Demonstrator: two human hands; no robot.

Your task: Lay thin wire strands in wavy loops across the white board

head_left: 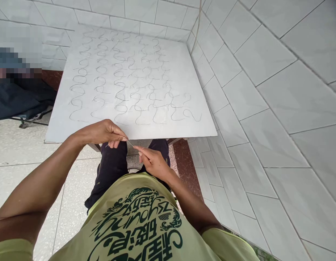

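A thin, wire-like strand (pixel 130 144) stretches between my two hands, just off the near edge of the white board (pixel 184 130). My left hand (pixel 109 132) pinches it between thumb and fingertips, and a loose end sticks out below that hand. At the strand's other end, my right hand (pixel 153 159) is closed, thumb and index finger pressed together on it. Spread over the board in rows lie several thin curved strands (pixel 120 87), dark and S-shaped or looped. The nearest ones lie just beyond my left hand.
Tiled walls border the board at the back and along the right side (pixel 238 119). To the left stands something covered in dark cloth (pixel 18 98), on a frame with a wheel, partly blurred out. My knees are under the board's near edge. The floor is pale speckled stone (pixel 72 188).
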